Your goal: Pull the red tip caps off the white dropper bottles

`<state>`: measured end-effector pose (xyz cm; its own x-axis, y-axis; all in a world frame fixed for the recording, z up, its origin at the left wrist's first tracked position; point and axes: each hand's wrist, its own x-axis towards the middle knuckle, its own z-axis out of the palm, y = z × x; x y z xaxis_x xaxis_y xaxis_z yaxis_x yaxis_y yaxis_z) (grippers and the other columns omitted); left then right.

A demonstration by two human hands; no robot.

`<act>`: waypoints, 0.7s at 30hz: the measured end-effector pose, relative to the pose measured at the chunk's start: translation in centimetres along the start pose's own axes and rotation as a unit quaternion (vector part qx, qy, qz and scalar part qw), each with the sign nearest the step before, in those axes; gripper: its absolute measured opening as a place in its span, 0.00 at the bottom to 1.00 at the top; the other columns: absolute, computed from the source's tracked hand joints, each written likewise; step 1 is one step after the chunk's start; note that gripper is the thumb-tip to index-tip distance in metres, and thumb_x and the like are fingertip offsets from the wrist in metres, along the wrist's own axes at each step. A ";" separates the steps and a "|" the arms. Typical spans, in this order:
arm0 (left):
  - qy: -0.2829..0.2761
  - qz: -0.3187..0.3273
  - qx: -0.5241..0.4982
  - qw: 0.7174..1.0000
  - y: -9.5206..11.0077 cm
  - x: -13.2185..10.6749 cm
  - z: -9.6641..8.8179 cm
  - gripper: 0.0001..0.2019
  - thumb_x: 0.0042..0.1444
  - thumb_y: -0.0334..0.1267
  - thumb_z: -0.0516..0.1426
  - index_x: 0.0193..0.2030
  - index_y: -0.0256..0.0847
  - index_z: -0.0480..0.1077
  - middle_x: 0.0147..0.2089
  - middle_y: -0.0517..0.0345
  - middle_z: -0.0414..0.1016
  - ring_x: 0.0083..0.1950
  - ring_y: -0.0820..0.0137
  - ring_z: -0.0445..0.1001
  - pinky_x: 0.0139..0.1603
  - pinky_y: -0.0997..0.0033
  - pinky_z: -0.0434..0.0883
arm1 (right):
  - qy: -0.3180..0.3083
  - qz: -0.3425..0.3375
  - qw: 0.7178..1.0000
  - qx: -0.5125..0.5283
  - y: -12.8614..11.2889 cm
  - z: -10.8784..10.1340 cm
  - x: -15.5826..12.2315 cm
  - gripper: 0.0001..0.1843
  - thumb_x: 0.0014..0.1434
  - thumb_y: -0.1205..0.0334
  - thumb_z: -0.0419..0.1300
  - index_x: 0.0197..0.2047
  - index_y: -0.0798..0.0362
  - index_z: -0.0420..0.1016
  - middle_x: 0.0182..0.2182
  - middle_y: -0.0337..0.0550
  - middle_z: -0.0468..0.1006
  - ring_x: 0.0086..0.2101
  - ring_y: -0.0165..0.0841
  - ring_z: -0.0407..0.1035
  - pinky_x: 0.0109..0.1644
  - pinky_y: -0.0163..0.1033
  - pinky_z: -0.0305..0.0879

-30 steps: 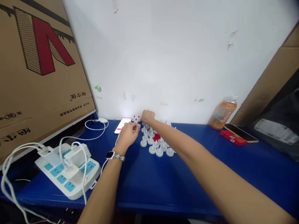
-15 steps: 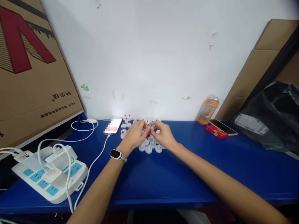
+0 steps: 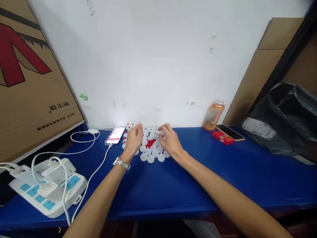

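Observation:
A cluster of small white round parts (image 3: 151,155) lies on the blue table (image 3: 173,188) near the wall, with a patch of small red pieces (image 3: 150,143) in its middle. My left hand (image 3: 133,140), with a watch on the wrist, hovers at the cluster's left side, fingers curled; what they hold is hidden. My right hand (image 3: 169,140) rests on the cluster's right side, its fingers pinching a white part (image 3: 161,133).
A phone (image 3: 114,135) on a white cable lies left of the cluster. A white power strip (image 3: 47,186) with plugs sits at the front left. A cardboard box (image 3: 29,82) leans at left. An orange drink bottle (image 3: 213,115), a second phone (image 3: 230,132), a red pack (image 3: 222,137) and a black bag (image 3: 284,119) are at right.
My hands, pinched together over the red pieces half a second ago, have moved apart to either side of the cluster. The view has shifted right.

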<state>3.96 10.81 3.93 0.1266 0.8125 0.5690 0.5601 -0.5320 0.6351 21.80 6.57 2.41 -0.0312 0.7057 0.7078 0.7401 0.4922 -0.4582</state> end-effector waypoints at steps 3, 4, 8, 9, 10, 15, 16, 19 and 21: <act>-0.059 0.070 0.076 0.993 -1.0 0.5 -0.5 0.21 0.69 0.48 0.43 0.28 0.41 0.63 0.28 0.58 0.66 0.34 0.66 0.65 0.38 0.65 0.63 | 0.034 0.047 0.998 0.007 1.6 -0.5 0.0 0.07 0.59 0.66 0.55 0.41 0.50 0.72 0.42 0.42 0.75 0.33 0.34 0.69 0.43 0.40 0.66; -0.084 0.102 0.108 0.985 -1.4 0.5 -0.4 0.19 0.68 0.47 0.46 0.30 0.41 0.67 0.32 0.55 0.69 0.39 0.63 0.67 0.42 0.63 0.64 | 0.040 0.060 0.997 0.020 1.9 -0.5 0.1 0.06 0.59 0.65 0.56 0.40 0.50 0.72 0.41 0.41 0.76 0.34 0.34 0.70 0.43 0.41 0.66; -0.162 0.119 0.168 0.965 -2.5 0.0 0.1 0.18 0.67 0.49 0.48 0.44 0.45 0.76 0.42 0.51 0.71 0.46 0.58 0.67 0.49 0.56 0.64 | 0.019 0.063 0.995 0.076 1.7 -0.5 0.0 0.06 0.58 0.62 0.59 0.39 0.49 0.75 0.40 0.41 0.78 0.42 0.37 0.72 0.48 0.42 0.66; -0.163 0.116 0.163 0.966 -2.7 -0.2 -0.1 0.19 0.67 0.49 0.47 0.46 0.45 0.76 0.43 0.51 0.71 0.46 0.58 0.67 0.50 0.56 0.64 | 0.017 0.059 0.995 0.078 1.4 -0.6 -0.1 0.05 0.57 0.62 0.60 0.38 0.49 0.75 0.41 0.42 0.77 0.43 0.38 0.71 0.48 0.42 0.66; -0.157 0.115 0.151 0.969 -2.8 -0.3 -0.3 0.20 0.68 0.49 0.46 0.48 0.45 0.76 0.43 0.51 0.72 0.47 0.58 0.67 0.51 0.56 0.65 | 0.016 0.057 0.995 0.075 1.1 -0.7 -0.2 0.05 0.56 0.61 0.61 0.37 0.50 0.76 0.41 0.43 0.76 0.43 0.38 0.71 0.47 0.41 0.66; -0.120 0.091 0.078 0.985 -3.8 -0.8 -3.1 0.17 0.67 0.45 0.48 0.42 0.42 0.76 0.42 0.53 0.75 0.48 0.62 0.70 0.52 0.61 0.66 | -0.062 0.058 0.988 0.131 -1.7 -0.8 -0.9 0.05 0.58 0.62 0.60 0.36 0.52 0.76 0.28 0.38 0.74 0.30 0.32 0.69 0.37 0.38 0.63; -0.111 0.079 0.073 0.988 -4.0 -0.8 -3.6 0.16 0.66 0.44 0.48 0.40 0.42 0.76 0.42 0.53 0.76 0.48 0.62 0.71 0.52 0.61 0.66 | -0.092 0.044 0.983 0.150 -2.4 -0.5 -1.1 0.05 0.59 0.63 0.60 0.36 0.52 0.76 0.27 0.38 0.75 0.30 0.31 0.69 0.37 0.37 0.62; -0.082 0.058 0.068 0.993 -4.9 -0.7 -4.6 0.15 0.65 0.43 0.49 0.38 0.42 0.76 0.41 0.53 0.77 0.47 0.62 0.72 0.49 0.63 0.67 | -0.167 -0.029 0.973 0.158 -4.5 1.2 -1.5 0.05 0.61 0.64 0.59 0.37 0.51 0.77 0.31 0.38 0.79 0.35 0.31 0.71 0.43 0.39 0.62; -0.071 0.056 0.068 0.994 -5.5 -0.6 -4.9 0.15 0.65 0.42 0.50 0.37 0.41 0.76 0.41 0.53 0.78 0.45 0.63 0.72 0.47 0.64 0.67 | -0.202 -0.076 0.970 0.113 -5.4 2.4 -1.6 0.05 0.61 0.65 0.60 0.37 0.50 0.78 0.32 0.38 0.79 0.38 0.32 0.70 0.46 0.41 0.59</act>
<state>-3.17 12.04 2.66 0.3031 0.7808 0.5464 0.6395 -0.5917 0.4908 16.18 4.00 2.45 -0.4225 0.7361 0.5288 0.5421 0.6728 -0.5034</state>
